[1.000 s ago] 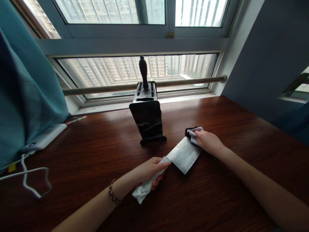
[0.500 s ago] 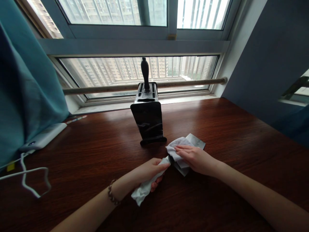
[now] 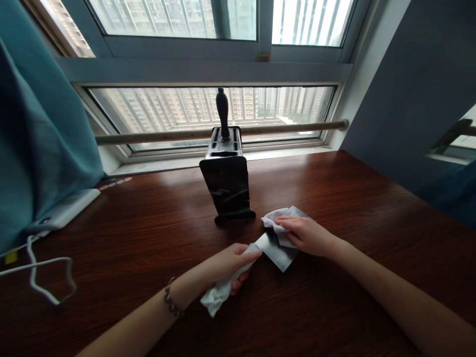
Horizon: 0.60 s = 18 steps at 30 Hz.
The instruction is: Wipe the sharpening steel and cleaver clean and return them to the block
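A cleaver [image 3: 281,256] with a broad metal blade lies low over the table, its blade pointing away to the right. My left hand [image 3: 238,263] is closed round its handle, which is wrapped in crumpled white paper [image 3: 218,296]. On the blade's upper face rests a folded white cloth [image 3: 274,216]. My right hand [image 3: 303,235] grips this cloth and presses it flat against the metal, fingers together. Part of the blade is hidden under the cloth and the right hand.
A black knife block [image 3: 227,186] holding one dark-handled tool [image 3: 222,111] stands just beyond the blade. At the left, a white power strip [image 3: 67,210] with a white cable [image 3: 48,292] lies by the blue curtain [image 3: 48,124]. A window and rail run behind the wooden table [image 3: 148,213].
My right hand and the cloth have slid slightly away from the handle, up and to the right along the blade, baring more metal near the handle. The left hand keeps its hold.
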### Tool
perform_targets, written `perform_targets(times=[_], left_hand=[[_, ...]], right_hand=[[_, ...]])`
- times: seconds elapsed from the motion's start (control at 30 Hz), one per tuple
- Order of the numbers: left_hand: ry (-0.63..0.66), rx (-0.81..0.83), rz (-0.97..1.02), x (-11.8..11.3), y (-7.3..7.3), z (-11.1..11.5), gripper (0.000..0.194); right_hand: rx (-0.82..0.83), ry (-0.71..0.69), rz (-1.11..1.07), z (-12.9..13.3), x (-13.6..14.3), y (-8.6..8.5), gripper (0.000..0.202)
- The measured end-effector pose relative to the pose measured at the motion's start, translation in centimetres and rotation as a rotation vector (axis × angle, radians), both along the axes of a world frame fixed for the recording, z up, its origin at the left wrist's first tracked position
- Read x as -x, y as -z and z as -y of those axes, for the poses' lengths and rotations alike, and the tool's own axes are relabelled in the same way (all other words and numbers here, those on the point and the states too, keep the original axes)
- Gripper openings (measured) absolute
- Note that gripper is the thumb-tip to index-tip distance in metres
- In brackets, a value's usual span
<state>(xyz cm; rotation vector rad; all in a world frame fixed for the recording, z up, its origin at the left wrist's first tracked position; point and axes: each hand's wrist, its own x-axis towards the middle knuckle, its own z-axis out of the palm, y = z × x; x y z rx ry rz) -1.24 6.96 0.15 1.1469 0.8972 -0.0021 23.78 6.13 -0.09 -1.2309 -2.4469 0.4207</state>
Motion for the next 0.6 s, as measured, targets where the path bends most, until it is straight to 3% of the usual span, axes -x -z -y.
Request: perform_targets(times=[0.2, 0.3, 0.47, 0.6], left_hand=[[-0.005, -0.005, 0.015, 0.2, 0.6, -0.1, 0.045], [-0.004, -0.015, 0.010, 0.3, 0.7, -0.2, 0.046], [-0.002, -0.002, 0.009, 0.2, 0.3, -0.1, 0.045], [0.004, -0.001, 0.006, 0.1, 0.0, 0.0, 0.045]], right_hand=[[-0.023, 0.347, 0.203, -2.0, -3.0, 0.2, 0.034], [-0.021, 0.440, 0.286, -2.2, -3.6, 0.2, 0.029], [-0.068, 0.403, 0.350, -2.0, -3.4, 0.5, 0.028], [-0.151, 0.197, 0.338, -0.7, -1.5, 0.2, 0.025]])
